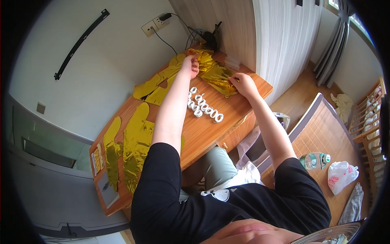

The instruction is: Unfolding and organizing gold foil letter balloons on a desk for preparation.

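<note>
My left hand (191, 65) is closed on the crumpled gold foil sheet (213, 71) at the far end of the wooden table (203, 132). A little to the right, my right hand (242, 83) pinches the same foil at its near edge. Between my forearms lies a row of several small white rings (203, 107) on the tabletop. More gold foil pieces (156, 87) lie flat to the left of my left arm, and longer gold foil strips (136, 142) cover the table's near left part.
A power socket with cables (160, 20) is on the wall beyond the table. A woven mat (321, 134) lies at the right, with a plastic bottle (315, 160) and a white plastic bag (340, 175) on it. A small card sheet (97, 156) rests at the table's left edge.
</note>
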